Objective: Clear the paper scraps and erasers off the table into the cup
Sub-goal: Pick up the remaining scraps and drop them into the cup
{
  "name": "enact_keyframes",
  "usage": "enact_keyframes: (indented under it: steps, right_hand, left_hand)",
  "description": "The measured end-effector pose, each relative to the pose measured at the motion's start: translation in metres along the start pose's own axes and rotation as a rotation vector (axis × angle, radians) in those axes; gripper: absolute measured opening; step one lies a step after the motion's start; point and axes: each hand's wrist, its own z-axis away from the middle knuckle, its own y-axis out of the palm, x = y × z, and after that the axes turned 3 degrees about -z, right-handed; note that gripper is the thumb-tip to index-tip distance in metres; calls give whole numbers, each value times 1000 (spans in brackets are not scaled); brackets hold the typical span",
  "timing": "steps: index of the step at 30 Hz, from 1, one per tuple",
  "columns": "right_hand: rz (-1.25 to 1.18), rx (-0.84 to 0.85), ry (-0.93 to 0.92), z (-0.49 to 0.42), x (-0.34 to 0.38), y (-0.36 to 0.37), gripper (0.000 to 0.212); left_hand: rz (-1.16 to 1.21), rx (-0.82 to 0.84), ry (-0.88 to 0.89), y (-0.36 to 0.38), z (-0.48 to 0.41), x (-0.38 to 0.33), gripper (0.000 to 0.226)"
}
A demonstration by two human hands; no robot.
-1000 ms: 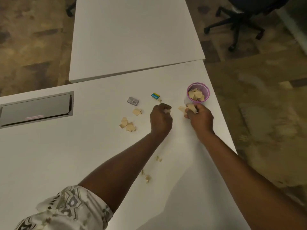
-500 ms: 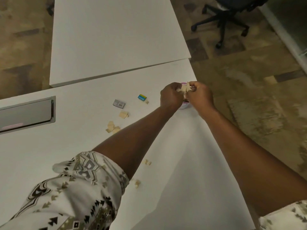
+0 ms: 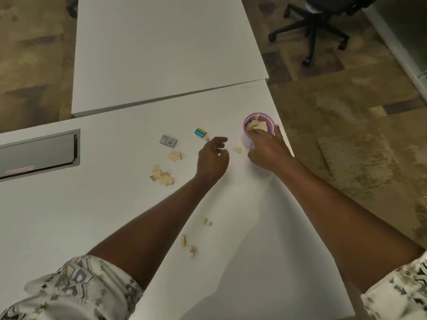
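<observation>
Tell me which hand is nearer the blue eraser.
Left. The left hand hovers just right of the blue eraser, fingers open. The right hand is farther right, at the cup.

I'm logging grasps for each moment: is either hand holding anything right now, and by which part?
The right hand has its grip around the side wall of the pink cup. The left hand holds nothing, fingers loosely open.

Pink-rimmed cup [image 3: 265,117] upright by my table's right edge, tan scraps heaped inside, loose paper scraps [image 3: 163,176] strewn leftward, grey eraser [image 3: 168,141] and blue-yellow eraser [image 3: 200,132] lying flat
</observation>
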Motion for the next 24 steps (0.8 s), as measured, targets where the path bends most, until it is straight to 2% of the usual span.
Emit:
enact_keyframes:
  steps: [3,6,10,12,14,15,17,21,24]
  right_hand:
    - [24,39,31,-2,0,4,57]
    - [23,-6,50,-6,4,0,48]
    - [62,-309,15,0,16,-5,31]
    - [-39,-446,-51,7,25,-5,30]
    - [-173,-508,-153,16,36,3,31]
    - [-216,-497,-201,20,42,9,31]
    - [-252,-365,-229,24,51,25,37]
    - [-189,28,1,20,55,59,64]
    - [-158,157,137,15,53,80,76]
  left_hand:
    - [-59,-11,-11,-14,22,38,34]
    - [-129,-34,-14,-27,41,74,31]
    - [-218,-59,2,-44,57,111,30]
    - [-260,-87,18,-53,61,123,31]
    - [-306,-132,36,-62,62,132,32]
    - [-320,-159,45,-67,61,135,33]
    - [-348,-207,51,-75,56,141,36]
    - [-485,-218,-58,-86,41,154,54]
    - [-538,-150,-95,-87,32,167,69]
